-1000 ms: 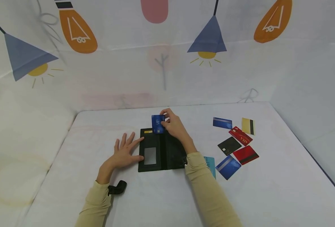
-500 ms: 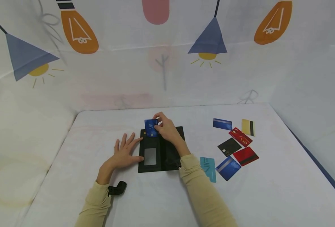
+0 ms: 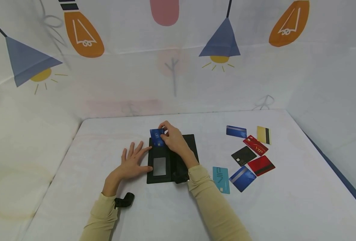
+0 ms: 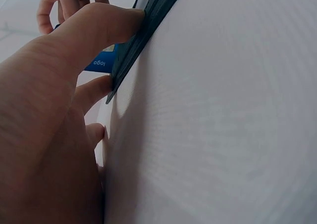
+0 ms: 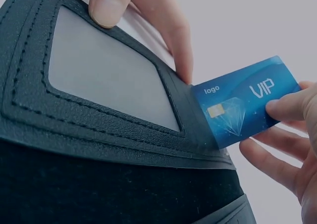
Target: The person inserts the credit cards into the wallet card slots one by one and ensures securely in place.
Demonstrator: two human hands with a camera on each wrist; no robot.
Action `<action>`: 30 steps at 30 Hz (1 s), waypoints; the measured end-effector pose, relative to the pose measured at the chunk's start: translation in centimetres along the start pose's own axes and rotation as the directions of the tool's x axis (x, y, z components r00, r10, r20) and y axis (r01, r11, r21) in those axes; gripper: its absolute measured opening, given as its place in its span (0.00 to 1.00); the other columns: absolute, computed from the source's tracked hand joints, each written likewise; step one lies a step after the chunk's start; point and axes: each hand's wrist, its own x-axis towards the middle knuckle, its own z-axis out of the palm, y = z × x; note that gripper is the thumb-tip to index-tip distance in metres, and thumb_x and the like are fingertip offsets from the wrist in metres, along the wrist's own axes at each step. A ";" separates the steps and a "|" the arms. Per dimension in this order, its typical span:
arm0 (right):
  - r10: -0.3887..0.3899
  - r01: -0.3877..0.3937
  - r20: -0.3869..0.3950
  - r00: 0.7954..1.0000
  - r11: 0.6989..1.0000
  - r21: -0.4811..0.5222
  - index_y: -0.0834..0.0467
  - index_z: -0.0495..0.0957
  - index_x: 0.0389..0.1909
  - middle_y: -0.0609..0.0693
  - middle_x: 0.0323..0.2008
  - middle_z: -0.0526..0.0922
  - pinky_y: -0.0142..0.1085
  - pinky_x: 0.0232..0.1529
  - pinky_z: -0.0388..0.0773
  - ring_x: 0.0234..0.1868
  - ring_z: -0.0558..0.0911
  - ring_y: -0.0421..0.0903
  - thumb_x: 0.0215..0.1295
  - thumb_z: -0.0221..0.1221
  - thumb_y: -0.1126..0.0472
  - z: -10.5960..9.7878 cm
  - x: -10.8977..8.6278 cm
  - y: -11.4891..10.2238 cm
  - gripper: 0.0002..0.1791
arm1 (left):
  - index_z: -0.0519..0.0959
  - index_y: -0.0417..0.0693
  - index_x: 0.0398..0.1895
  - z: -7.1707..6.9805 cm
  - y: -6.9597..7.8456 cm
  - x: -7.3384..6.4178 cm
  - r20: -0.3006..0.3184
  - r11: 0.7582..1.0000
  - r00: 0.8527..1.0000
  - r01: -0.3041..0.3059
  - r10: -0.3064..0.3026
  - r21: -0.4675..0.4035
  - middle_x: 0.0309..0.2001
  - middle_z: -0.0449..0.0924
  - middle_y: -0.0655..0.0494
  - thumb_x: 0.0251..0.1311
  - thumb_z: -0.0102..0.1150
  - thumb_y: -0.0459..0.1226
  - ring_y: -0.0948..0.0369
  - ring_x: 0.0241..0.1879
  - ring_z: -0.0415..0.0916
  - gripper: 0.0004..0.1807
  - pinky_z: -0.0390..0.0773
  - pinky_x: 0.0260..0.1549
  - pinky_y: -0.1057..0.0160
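A black wallet (image 3: 163,152) lies unfolded on the white table, a clear window (image 5: 109,68) in its left half. My right hand (image 3: 174,140) pinches a blue VIP card (image 5: 245,100) between thumb and fingers at the wallet's top left edge. The card's chip end meets the wallet there; whether it sits inside a slot I cannot tell. My left hand (image 3: 132,162) lies with fingers spread, thumb and index finger touching the wallet's left edge. In the left wrist view a corner of the blue card (image 4: 100,64) shows beyond the left thumb.
To the right lie several loose cards: a teal card (image 3: 221,179), two blue ones including a striped blue card (image 3: 242,178), a black card (image 3: 244,155), a red VIP card (image 3: 255,145), another red card (image 3: 261,165) and a yellow card (image 3: 263,135). A wall hanging stands behind.
My right hand has moved left and slightly down with the blue card, from the wallet's middle to its top left. The left hand has stayed put. The teal card has come into fuller view.
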 end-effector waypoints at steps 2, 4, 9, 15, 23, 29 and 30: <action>0.010 -0.010 0.000 1.000 1.000 0.001 0.54 0.70 0.55 0.58 0.50 0.81 0.43 0.42 0.81 0.43 0.83 0.50 0.71 0.56 0.67 0.0 0.0 0.0 0.14 | 0.59 0.56 0.76 -0.1 0.1 0.0 0.002 1.000 1.000 0.001 -0.001 -0.001 0.79 0.38 0.40 0.56 0.64 0.56 0.37 0.76 0.21 0.45 0.20 0.66 0.32; 0.015 -0.015 0.001 1.000 1.000 0.002 0.55 0.70 0.55 0.58 0.49 0.81 0.44 0.42 0.81 0.43 0.82 0.51 0.71 0.56 0.67 0.0 0.0 -0.1 0.15 | 0.59 0.56 0.76 -0.1 0.1 -0.1 0.002 1.000 1.000 0.001 -0.001 -0.002 0.79 0.37 0.40 0.57 0.64 0.56 0.36 0.76 0.21 0.45 0.20 0.66 0.32; 0.025 -0.025 0.002 1.000 1.000 0.002 0.54 0.70 0.56 0.57 0.47 0.80 0.42 0.41 0.80 0.42 0.82 0.51 0.71 0.56 0.67 0.0 0.1 -0.2 0.15 | 0.60 0.55 0.76 -0.2 0.1 -0.1 -0.001 1.000 1.000 -0.001 0.001 0.004 0.79 0.38 0.39 0.56 0.64 0.56 0.36 0.76 0.22 0.45 0.21 0.66 0.31; 0.066 -0.066 -0.005 0.998 0.997 -0.033 0.52 0.69 0.58 0.56 0.47 0.81 0.43 0.42 0.80 0.45 0.83 0.50 0.72 0.56 0.64 0.1 0.1 0.1 0.17 | 0.60 0.56 0.76 0.0 0.0 0.0 -0.003 1.000 1.000 0.000 0.000 0.002 0.79 0.38 0.40 0.56 0.64 0.56 0.36 0.76 0.22 0.45 0.21 0.66 0.32; 0.082 -0.083 -0.021 0.996 0.990 -0.112 0.50 0.70 0.63 0.56 0.61 0.78 0.52 0.61 0.73 0.61 0.78 0.53 0.71 0.57 0.60 0.1 0.2 0.7 0.21 | 0.60 0.56 0.76 0.1 0.0 0.1 -0.007 1.000 1.000 0.006 -0.006 0.009 0.79 0.38 0.40 0.56 0.64 0.56 0.37 0.76 0.22 0.45 0.21 0.66 0.32; 0.089 -0.085 0.028 0.996 0.989 -0.119 0.50 0.68 0.66 0.54 0.67 0.72 0.50 0.67 0.67 0.67 0.71 0.51 0.71 0.58 0.59 0.0 0.6 1.6 0.24 | 0.60 0.56 0.75 0.0 0.0 0.1 -0.007 1.000 1.000 0.010 -0.010 0.008 0.79 0.38 0.40 0.55 0.64 0.56 0.37 0.76 0.22 0.45 0.21 0.66 0.32; 0.092 -0.088 0.039 0.995 0.990 -0.110 0.50 0.68 0.66 0.54 0.68 0.72 0.50 0.67 0.67 0.67 0.71 0.51 0.71 0.58 0.59 0.0 0.6 1.7 0.24 | 0.60 0.56 0.76 0.0 0.0 0.1 -0.005 1.000 1.000 0.012 -0.012 0.011 0.79 0.38 0.40 0.56 0.64 0.56 0.37 0.76 0.22 0.45 0.21 0.66 0.32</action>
